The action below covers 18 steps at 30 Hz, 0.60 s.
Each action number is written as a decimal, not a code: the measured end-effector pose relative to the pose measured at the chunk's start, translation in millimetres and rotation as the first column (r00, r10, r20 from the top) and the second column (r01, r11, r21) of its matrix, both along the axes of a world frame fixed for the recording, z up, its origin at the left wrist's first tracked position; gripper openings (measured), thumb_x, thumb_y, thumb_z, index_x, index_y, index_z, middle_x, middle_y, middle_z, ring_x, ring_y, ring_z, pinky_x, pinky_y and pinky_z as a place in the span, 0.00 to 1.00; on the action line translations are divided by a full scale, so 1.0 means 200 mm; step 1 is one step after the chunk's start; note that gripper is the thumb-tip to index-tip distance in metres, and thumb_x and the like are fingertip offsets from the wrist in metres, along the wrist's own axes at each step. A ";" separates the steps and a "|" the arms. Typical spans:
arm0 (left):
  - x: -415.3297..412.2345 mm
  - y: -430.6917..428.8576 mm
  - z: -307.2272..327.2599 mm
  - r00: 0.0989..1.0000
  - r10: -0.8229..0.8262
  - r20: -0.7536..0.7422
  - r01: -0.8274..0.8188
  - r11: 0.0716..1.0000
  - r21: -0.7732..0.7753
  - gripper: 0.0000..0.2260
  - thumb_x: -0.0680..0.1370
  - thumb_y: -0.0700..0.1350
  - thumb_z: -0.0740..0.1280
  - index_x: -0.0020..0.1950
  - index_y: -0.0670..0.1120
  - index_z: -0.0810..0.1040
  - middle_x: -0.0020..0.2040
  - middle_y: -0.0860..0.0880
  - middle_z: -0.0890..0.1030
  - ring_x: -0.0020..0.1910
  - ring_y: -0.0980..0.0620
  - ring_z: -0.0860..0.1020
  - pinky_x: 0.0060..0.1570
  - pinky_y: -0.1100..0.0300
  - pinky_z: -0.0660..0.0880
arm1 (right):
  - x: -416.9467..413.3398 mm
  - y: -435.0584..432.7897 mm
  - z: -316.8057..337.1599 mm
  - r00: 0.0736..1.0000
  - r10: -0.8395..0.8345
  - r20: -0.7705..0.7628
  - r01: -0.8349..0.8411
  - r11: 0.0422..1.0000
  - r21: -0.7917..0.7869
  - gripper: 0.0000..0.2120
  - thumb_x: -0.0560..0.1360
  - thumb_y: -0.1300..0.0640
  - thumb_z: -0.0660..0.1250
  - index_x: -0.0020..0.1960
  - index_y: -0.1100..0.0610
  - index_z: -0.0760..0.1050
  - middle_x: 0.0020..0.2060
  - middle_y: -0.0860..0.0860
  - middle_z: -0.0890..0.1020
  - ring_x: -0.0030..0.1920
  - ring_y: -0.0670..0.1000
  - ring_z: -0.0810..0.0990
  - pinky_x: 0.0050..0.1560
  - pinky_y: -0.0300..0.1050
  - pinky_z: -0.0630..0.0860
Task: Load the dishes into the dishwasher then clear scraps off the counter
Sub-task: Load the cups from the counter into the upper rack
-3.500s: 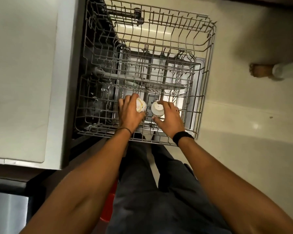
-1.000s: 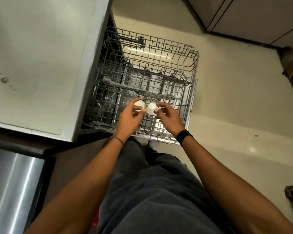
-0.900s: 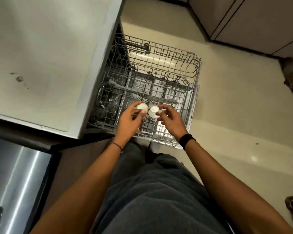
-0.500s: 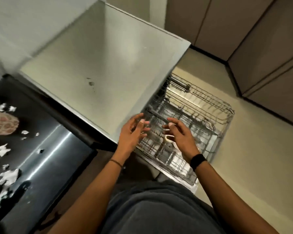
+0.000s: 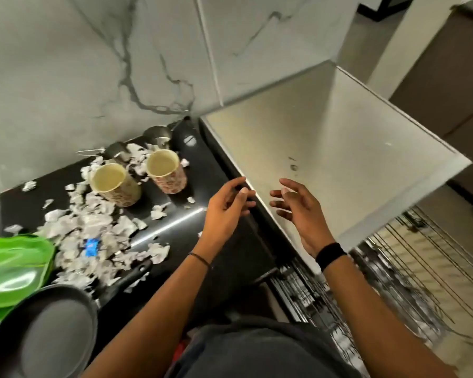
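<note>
Two hands, ours, are hovering empty. The left hand (image 5: 227,205) is hanging over the right edge of the black counter (image 5: 175,233), fingers loosely curved. The right hand (image 5: 298,205) is floating over the pale top (image 5: 339,159), fingers spread. Neither is holding anything.

Two cups, the left cup (image 5: 112,184) and the right cup (image 5: 165,170), are standing upright and just apart at the back of the counter. Their round mouths are facing up, cream inside and patterned outside.

One pan (image 5: 38,331), dark, round and matte, is sitting at the counter's near left. Its handle (image 5: 126,276) is running diagonally, pointing up and right toward our left forearm.

One green plate (image 5: 11,263), glossy, is lying left of the pan, its edge passing behind the pan's rim.

Many scraps (image 5: 93,227), crumpled whitish paper, are littering the counter between plate and cups, with a blue bit (image 5: 91,245) among them.

Some metal pots (image 5: 157,135) are standing behind the cups against the veined wall.

One wire rack (image 5: 393,282), grey and blurred, is jutting out below the pale top at lower right.
</note>
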<state>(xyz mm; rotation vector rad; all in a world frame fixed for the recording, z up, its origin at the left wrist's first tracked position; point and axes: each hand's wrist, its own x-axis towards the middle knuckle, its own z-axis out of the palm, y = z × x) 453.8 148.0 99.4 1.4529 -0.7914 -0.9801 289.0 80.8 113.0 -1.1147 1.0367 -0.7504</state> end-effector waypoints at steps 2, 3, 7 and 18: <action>0.12 0.04 0.01 0.999 0.046 0.003 -0.046 0.999 -0.010 0.13 0.84 0.43 0.63 0.68 0.46 0.75 0.53 0.44 0.85 0.49 0.45 0.85 0.48 0.54 0.82 | 0.15 -0.01 0.01 0.999 0.046 -0.010 -0.046 0.999 -0.014 0.13 0.82 0.59 0.62 0.65 0.52 0.75 0.52 0.53 0.85 0.50 0.52 0.84 0.51 0.44 0.79; 0.20 0.07 0.02 0.997 0.083 0.003 -0.083 0.996 -0.014 0.13 0.84 0.43 0.63 0.68 0.46 0.75 0.53 0.45 0.85 0.49 0.45 0.85 0.48 0.54 0.81 | 0.25 -0.01 0.01 0.996 0.084 -0.023 -0.084 0.996 -0.024 0.13 0.82 0.59 0.64 0.65 0.51 0.75 0.52 0.52 0.85 0.50 0.51 0.84 0.51 0.45 0.79; 0.41 0.16 0.02 0.973 0.229 -0.017 -0.229 0.973 -0.016 0.13 0.83 0.43 0.64 0.68 0.46 0.75 0.53 0.44 0.85 0.48 0.44 0.85 0.49 0.51 0.81 | 0.57 -0.03 0.02 0.970 0.235 -0.061 -0.240 0.967 -0.083 0.17 0.78 0.57 0.70 0.65 0.51 0.75 0.53 0.51 0.85 0.52 0.49 0.84 0.54 0.46 0.80; 0.66 0.34 0.06 0.823 0.568 -0.013 -0.567 0.819 -0.092 0.13 0.82 0.43 0.65 0.66 0.45 0.76 0.53 0.44 0.85 0.49 0.43 0.85 0.48 0.53 0.82 | 1.16 -0.18 -0.16 0.779 0.512 -0.362 -0.618 0.726 -0.302 0.49 0.60 0.45 0.83 0.75 0.47 0.62 0.71 0.49 0.69 0.68 0.47 0.71 0.70 0.49 0.71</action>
